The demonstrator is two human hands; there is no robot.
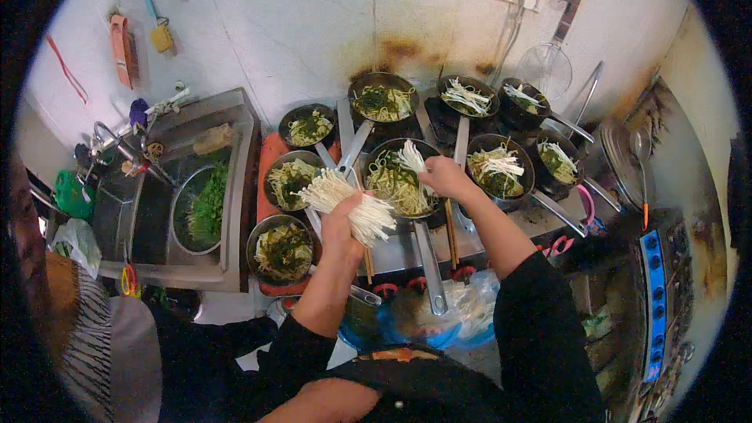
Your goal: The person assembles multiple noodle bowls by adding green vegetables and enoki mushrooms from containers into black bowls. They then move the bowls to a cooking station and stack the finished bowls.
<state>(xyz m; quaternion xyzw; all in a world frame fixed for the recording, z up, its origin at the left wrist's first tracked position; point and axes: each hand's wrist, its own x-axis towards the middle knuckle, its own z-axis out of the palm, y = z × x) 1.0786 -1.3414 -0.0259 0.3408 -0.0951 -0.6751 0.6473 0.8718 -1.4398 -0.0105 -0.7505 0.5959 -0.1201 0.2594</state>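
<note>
My left hand grips a thick bundle of white enoki mushrooms above the near edge of the pans. Between the fingers of my right hand is a smaller bunch of enoki, held over the middle frying pan. That pan contains pale noodles and dark green leaves. To its right, a frying pan has enoki on top of its noodles. On the left, a small pan shows noodles and greens, with no enoki visible on them.
Several more filled pans surround the middle one, their handles jutting outward. At left is a metal sink with a tap and green herbs in a round basket. A wire strainer hangs at right. Clear plastic bags lie below.
</note>
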